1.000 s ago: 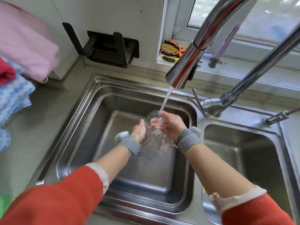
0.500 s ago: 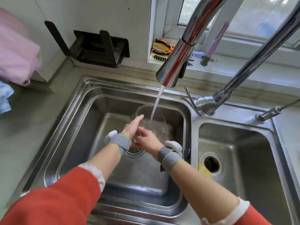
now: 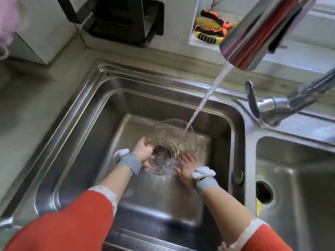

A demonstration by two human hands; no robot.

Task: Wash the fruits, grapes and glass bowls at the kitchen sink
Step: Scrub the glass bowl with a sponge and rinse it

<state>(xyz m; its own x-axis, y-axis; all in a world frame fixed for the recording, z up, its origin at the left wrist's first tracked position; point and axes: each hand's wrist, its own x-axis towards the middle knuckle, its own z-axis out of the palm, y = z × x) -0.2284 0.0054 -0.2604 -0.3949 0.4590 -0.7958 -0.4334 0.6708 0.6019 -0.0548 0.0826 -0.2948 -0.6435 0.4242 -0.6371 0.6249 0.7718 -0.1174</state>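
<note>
A clear ribbed glass bowl [image 3: 172, 140] is tilted low in the left sink basin [image 3: 94, 142], its mouth turned toward me. Water streams from the chrome faucet spout [image 3: 253, 33] into its far rim. My left hand [image 3: 145, 151] grips the bowl's left rim, fingers curled over the edge. My right hand [image 3: 186, 165] lies against the bowl's lower right side near its base, fingers spread; splashing water blurs the contact. No fruits or grapes are in view.
The drain strainer [image 3: 154, 171] sits just under the bowl. The right basin [image 3: 299, 178] has an open drain hole [image 3: 263, 192]. The faucet lever [image 3: 252, 98] stands between the basins. Orange-black pliers [image 3: 212, 26] lie on the window ledge; a black holder [image 3: 123, 19] hangs on the wall.
The bowl went down from under the spout toward the basin floor and tipped its mouth toward me. My right hand slid from inside the bowl to its lower right side.
</note>
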